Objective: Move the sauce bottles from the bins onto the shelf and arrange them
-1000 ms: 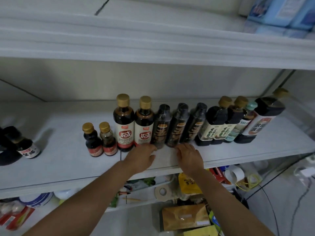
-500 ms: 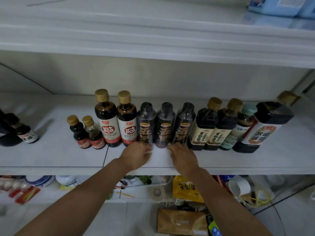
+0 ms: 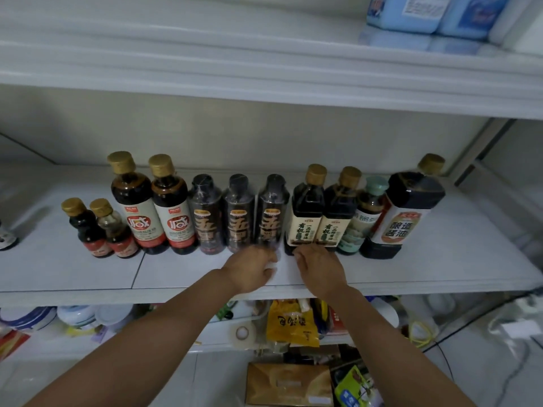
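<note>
A row of sauce bottles stands on the white shelf [image 3: 440, 274]. From the left there are two small gold-capped bottles [image 3: 85, 227], two tall red-label bottles [image 3: 138, 207], three black shrink-wrapped bottles [image 3: 239, 215], two cream-label bottles [image 3: 305, 212], a teal-capped bottle [image 3: 361, 221] and a large square bottle [image 3: 402, 212]. My left hand [image 3: 252, 271] rests on the shelf with its fingertips at the base of the third black bottle [image 3: 271, 212]. My right hand [image 3: 320, 268] touches the base of the first cream-label bottle. Neither hand grips anything.
Another dark bottle [image 3: 6, 237] shows at the shelf's left edge. Blue packs [image 3: 411, 13] sit on the upper shelf. Below are bowls [image 3: 76, 315], a tape roll [image 3: 242, 333], a yellow bag [image 3: 291, 324] and a brown box [image 3: 288, 386].
Both hands have slid right along the front of the row, from the red-label and black bottles to the third black and first cream-label bottle. The view has shifted too.
</note>
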